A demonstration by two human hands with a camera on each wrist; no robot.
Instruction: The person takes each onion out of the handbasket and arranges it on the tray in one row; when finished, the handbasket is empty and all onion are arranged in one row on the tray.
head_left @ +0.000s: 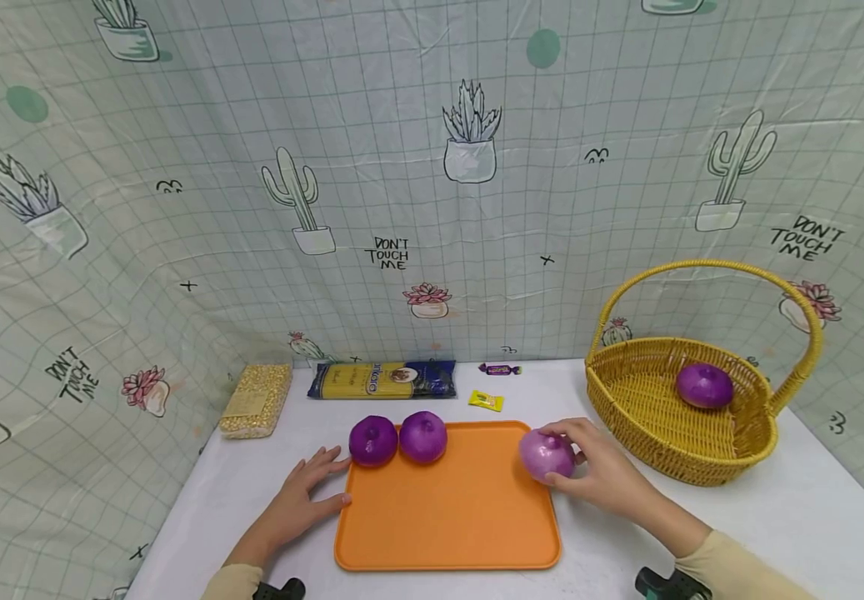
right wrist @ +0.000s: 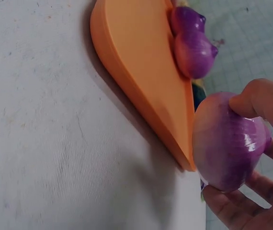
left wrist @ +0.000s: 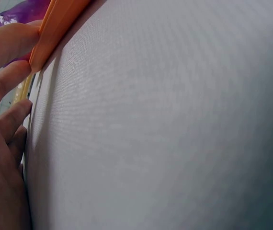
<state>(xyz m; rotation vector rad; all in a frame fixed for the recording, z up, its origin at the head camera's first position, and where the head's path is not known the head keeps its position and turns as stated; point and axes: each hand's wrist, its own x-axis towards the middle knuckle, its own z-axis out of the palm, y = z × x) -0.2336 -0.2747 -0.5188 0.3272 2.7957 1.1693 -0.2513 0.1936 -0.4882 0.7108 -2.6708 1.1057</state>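
Purple onion (head_left: 546, 455) sits in the right hand (head_left: 589, 467), fingers curled round it, at the tray's (head_left: 446, 517) right edge. The left hand (head_left: 304, 500) lies flat and open at the tray's left edge. The basket (head_left: 671, 433) is farther right.

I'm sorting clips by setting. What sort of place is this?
Probably a staged tabletop set, not a real kitchen: a cactus-print cloth backdrop hangs around a white table laid with an orange tray, purple onions and a yellow wicker basket.
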